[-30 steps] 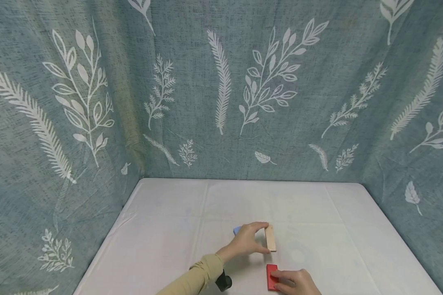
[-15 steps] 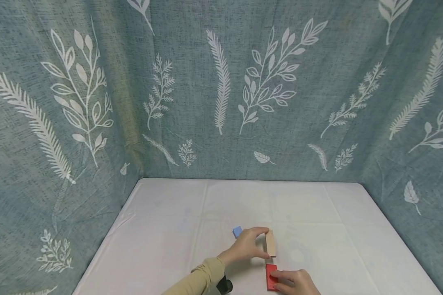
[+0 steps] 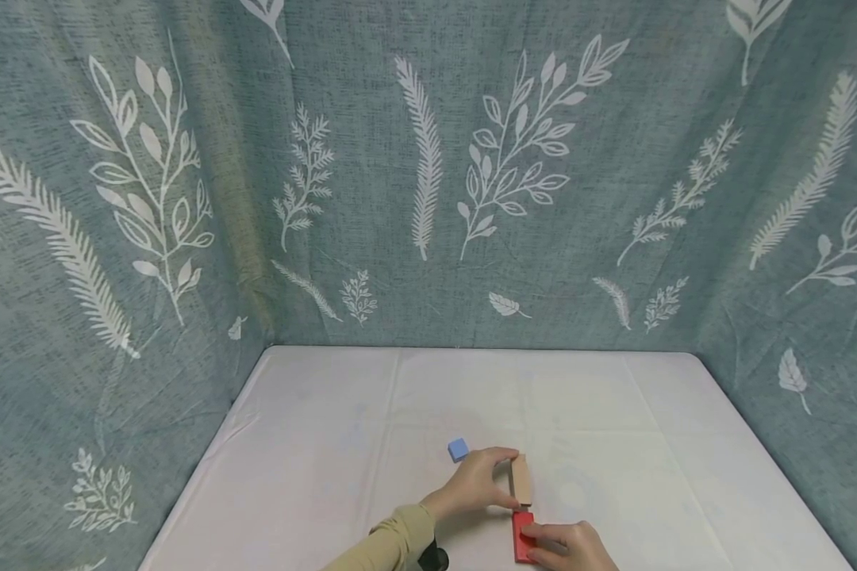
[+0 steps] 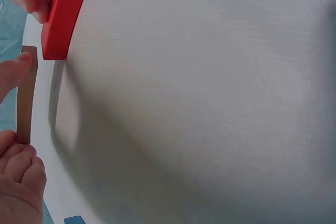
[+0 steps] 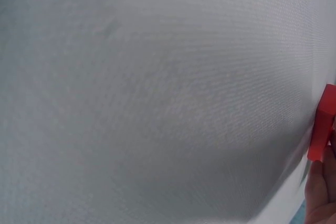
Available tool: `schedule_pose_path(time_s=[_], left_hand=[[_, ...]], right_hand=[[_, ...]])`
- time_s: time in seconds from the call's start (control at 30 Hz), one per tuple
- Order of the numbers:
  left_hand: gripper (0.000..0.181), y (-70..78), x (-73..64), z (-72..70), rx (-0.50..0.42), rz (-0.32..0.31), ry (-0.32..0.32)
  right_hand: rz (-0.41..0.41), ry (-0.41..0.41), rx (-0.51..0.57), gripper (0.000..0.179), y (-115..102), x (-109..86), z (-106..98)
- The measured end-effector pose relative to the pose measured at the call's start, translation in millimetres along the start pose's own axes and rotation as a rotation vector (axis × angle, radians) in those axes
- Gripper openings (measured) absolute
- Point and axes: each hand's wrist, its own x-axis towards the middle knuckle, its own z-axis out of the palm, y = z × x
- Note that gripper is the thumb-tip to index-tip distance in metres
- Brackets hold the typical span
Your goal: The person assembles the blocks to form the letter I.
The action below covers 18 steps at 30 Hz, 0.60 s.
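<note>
My left hand [image 3: 473, 479] grips a plain wooden block [image 3: 520, 480] by its two ends, thumb at the near end and fingers at the far one. In the left wrist view the wooden block [image 4: 27, 98] looks raised off the table, close to one end of a red block [image 4: 67, 17]. My right hand [image 3: 573, 545] pinches that red block [image 3: 523, 537] from its right side in the head view. Part of the red block [image 5: 323, 124] shows at the right edge of the right wrist view. Whether the two blocks touch, I cannot tell.
A small blue block [image 3: 458, 450] lies on the white-covered table [image 3: 328, 444], just beyond my left hand. Green-blue leaf-patterned cloth [image 3: 428, 174] hangs behind and along both sides. A black wrist device [image 3: 434, 557] sits by my left sleeve [image 3: 393, 535].
My left hand has drawn the wooden block nearer to me, up to the far end of the red block. More of the blue block now shows. My right hand stays on the red block.
</note>
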Motion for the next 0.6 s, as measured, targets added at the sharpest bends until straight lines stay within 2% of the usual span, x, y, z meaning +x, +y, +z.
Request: schedule_pose_path(time_s=[0.1, 0.37, 0.6], left_hand=[[0.071, -1.8, -0.1, 0.7, 0.01, 0.013, -0.003], [0.069, -3.2, 0.7, 2.5, 0.01, -0.002, -0.013], [0.068, -4.4, 0.4, 3.6, 0.021, -0.005, -0.023]], right_hand=[[0.002, 0.001, -0.006, 0.028, 0.0, 0.5, 0.2], [0.035, -0.016, -0.007, 0.03, -1.7, 1.3, -0.9], [0.028, -0.008, -0.028, 0.028, -1.2, 1.7, -0.2]])
